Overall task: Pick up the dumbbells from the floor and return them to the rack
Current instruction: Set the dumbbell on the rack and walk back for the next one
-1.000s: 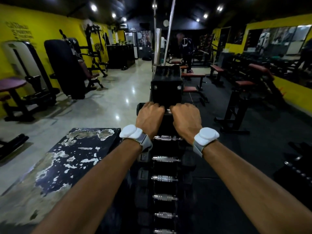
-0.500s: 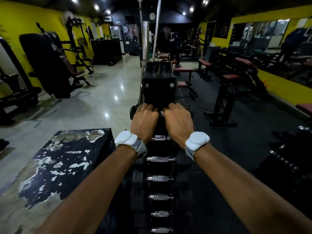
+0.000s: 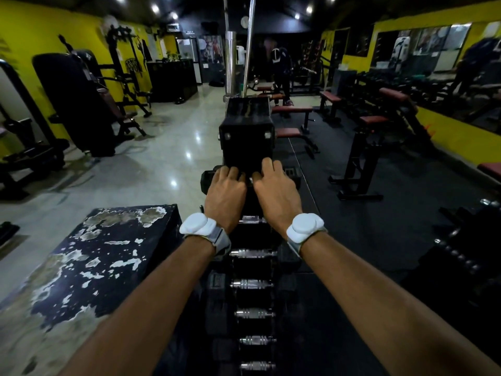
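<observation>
Gripping top dumbbell (image 3: 291, 175) handle: left hand (image 3: 226, 194), right hand (image 3: 276, 192), fingers curled, above rack (image 3: 253, 283).

A gym. Yellow walls (image 3: 32, 25) with black weight machines (image 3: 78, 104) along the left, red-padded benches (image 3: 291, 109) on black rubber flooring (image 3: 339, 226), a wall mirror (image 3: 433, 63) at right, and a rack (image 3: 253, 294) lined with chrome-handled dumbbells (image 3: 253, 283) running down the middle under ceiling spotlights (image 3: 155, 8).
</observation>
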A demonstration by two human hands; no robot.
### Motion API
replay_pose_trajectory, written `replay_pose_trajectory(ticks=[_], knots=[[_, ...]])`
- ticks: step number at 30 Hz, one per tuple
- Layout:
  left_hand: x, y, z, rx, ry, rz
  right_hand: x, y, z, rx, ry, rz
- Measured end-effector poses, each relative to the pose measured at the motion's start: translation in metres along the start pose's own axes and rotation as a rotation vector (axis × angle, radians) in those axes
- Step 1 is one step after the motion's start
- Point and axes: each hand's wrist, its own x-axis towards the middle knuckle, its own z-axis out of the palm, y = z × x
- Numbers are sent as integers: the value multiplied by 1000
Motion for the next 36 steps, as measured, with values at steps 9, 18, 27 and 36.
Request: replay_pose_trajectory(ticks=[9, 18, 27, 36], knots=[[-4, 4, -4, -11, -1, -37, -3, 0, 3, -32, 5, 0], [1, 0, 2, -61, 23, -37, 0, -14, 5, -60, -4, 96], [-3, -15, -4, -27, 12, 40, 1, -27, 1, -38, -20, 156], [4, -15, -36, -338, -93, 6, -10, -17, -6, 52, 2, 116]])
